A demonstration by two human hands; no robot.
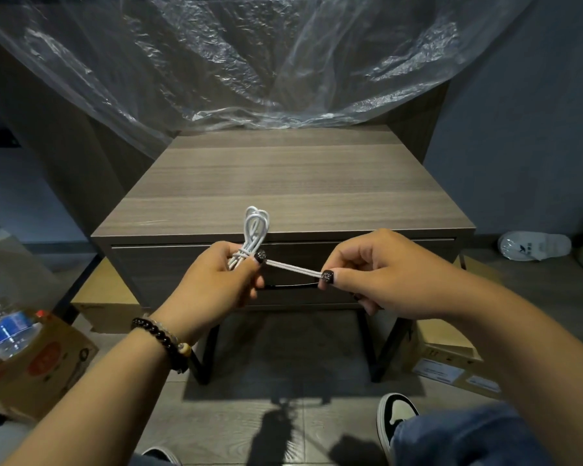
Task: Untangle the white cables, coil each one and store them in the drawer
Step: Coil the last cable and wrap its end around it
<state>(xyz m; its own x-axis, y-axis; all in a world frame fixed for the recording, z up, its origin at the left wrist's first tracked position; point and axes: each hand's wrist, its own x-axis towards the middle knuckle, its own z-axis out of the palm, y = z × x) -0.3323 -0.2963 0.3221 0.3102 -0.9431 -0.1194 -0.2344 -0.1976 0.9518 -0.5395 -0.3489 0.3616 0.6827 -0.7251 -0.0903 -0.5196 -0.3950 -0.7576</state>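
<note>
The left hand (216,277) hides the white cable's (254,230) lower loops.

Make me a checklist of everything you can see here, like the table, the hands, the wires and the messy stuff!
Surface: wooden nightstand top, nothing seen on it.
Job's things: white cable bundled in loops; drawer closed.
Clutter: water bottle in a cardboard box; more boxes under the stand.
Grippers: left hand holds the coil; right hand pinches the loose end, pulled taut.
Cables: only one bundle visible.
Surroundings: clear plastic sheet behind, white slipper on the floor, shoe near the bottom of the view.
</note>
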